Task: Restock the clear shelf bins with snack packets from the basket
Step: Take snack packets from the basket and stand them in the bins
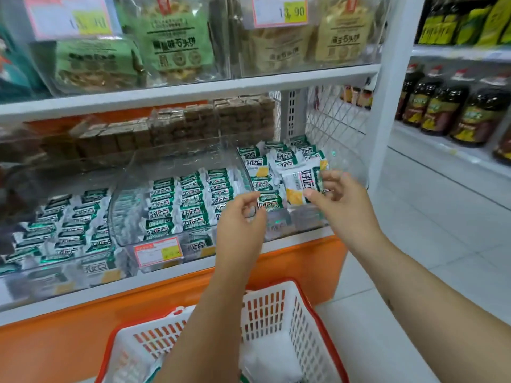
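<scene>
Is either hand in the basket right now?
No, the left hand and the right hand are both up at the rightmost clear bin, above the basket, with the right hand pinching a snack packet.

Bright, cool white light falls evenly from above, so shadows are soft and faint, with a dimmer band beneath the shelf edge (193, 91). Glare streaks the walls of the clear bins (179, 161) and washes out the pink price tag (69, 16) on the left. The snack packets (190, 200) in the middle read fairly sharply, while the left side and the bottles (442, 106) on the right smear into blur. Wide-angle distortion bows the shelf edge and tilts the white post (392, 78).
</scene>
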The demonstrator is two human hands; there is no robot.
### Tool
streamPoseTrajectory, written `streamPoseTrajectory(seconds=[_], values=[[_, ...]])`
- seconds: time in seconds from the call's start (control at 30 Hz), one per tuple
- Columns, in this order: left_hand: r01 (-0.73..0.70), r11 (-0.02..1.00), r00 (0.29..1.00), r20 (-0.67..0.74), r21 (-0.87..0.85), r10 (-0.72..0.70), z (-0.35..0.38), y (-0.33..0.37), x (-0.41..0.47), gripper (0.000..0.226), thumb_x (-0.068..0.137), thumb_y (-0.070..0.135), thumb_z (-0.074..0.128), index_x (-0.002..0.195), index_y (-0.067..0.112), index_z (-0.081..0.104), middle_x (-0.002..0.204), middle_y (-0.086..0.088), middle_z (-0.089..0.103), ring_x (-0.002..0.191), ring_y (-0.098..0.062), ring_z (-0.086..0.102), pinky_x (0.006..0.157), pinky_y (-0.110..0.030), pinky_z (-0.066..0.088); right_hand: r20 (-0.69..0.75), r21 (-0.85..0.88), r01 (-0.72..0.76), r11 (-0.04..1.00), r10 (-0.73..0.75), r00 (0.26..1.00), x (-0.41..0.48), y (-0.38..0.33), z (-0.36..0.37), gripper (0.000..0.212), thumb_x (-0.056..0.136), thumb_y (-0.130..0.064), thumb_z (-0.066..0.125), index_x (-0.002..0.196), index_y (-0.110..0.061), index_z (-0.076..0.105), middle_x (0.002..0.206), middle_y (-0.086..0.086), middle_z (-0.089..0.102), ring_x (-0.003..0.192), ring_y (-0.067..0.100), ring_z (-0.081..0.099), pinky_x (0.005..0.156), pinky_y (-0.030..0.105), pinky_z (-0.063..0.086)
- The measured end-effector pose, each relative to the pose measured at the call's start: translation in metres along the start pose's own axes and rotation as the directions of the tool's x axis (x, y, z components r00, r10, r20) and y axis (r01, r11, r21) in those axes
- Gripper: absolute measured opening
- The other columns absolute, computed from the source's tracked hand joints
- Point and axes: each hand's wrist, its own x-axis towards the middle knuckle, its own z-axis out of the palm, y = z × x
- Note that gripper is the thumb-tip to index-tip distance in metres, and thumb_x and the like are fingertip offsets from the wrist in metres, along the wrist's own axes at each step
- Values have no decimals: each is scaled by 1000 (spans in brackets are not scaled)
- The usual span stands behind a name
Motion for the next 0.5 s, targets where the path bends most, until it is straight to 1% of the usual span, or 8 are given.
streamPoseTrajectory(seconds=[0.07, 0.1, 0.17, 0.2, 0.27, 0.33, 0.43, 0.5], values=[[-52, 987, 998, -36, 151, 59, -3, -10, 9, 35, 94, 24, 56, 128, 32, 54, 133, 12, 50, 85, 12, 54, 88, -28, 49, 41, -183, 116, 976, -110, 993, 35, 0, 6, 34, 84, -17, 70, 115, -16, 55, 101, -6, 55, 93, 8, 51, 79, 15, 39], [-71, 974, 997, -21, 215, 77, -4, -15, 14, 36, 94, 26, 56, 130, 34, 53, 137, 11, 48, 84, 8, 57, 93, -37, 48, 92, -272, 164, 948, -144, 985, 54, 1, 12, 35, 84, -18, 70, 116, -15, 55, 105, -3, 56, 95, 9, 50, 83, 19, 39], [-80, 952, 997, 21, 297, 77, -5, -20, 21, 38, 94, 30, 57, 131, 38, 52, 138, 9, 50, 84, -18, 65, 91, -50, 50, 214, -418, 248, 874, -170, 962, 87, 10, 28, 37, 85, -19, 70, 119, -15, 55, 115, 1, 59, 96, 12, 50, 87, 27, 41], [-71, 943, 997, 39, 324, 62, -5, -22, 23, 39, 94, 31, 56, 130, 41, 51, 132, 7, 56, 72, -21, 63, 88, -52, 51, 267, -476, 281, 833, -167, 949, 101, 15, 37, 38, 85, -19, 70, 120, -15, 55, 120, 3, 59, 96, 14, 52, 87, 28, 41], [-49, 927, 998, 64, 373, 26, -5, -27, 26, 38, 94, 31, 55, 129, 44, 52, 108, 4, 69, 51, -14, 49, 88, -52, 50, 345, -566, 333, 754, -149, 926, 125, 26, 54, 38, 85, -20, 69, 120, -19, 54, 124, 8, 57, 99, 20, 54, 89, 32, 43], [-23, 925, 998, 58, 378, 1, -4, -30, 26, 38, 93, 29, 55, 128, 44, 53, 91, 5, 70, 46, -8, 42, 93, -52, 47, 401, -622, 350, 700, -99, 911, 144, 37, 69, 37, 86, -23, 68, 120, -23, 53, 125, 14, 53, 105, 29, 55, 92, 37, 46], [-5, 932, 1000, 28, 362, -6, -1, -30, 26, 36, 94, 29, 53, 127, 44, 53, 100, 7, 70, 46, -2, 39, 104, -50, 40, 462, -685, 400, 610, -61, 885, 162, 47, 90, 37, 89, -24, 64, 125, -26, 55, 128, 14, 49, 112, 33, 50, 93, 36, 42], [1, 917, 1000, 3, 399, -3, 1, -30, 26, 34, 96, 30, 51, 126, 45, 51, 99, 4, 70, 51, 0, 41, 114, -35, 23, 469, -717, 453, 530, -113, 876, 166, 50, 99, 36, 92, -26, 61, 127, -29, 58, 130, 13, 49, 116, 33, 44, 95, 37, 39]])
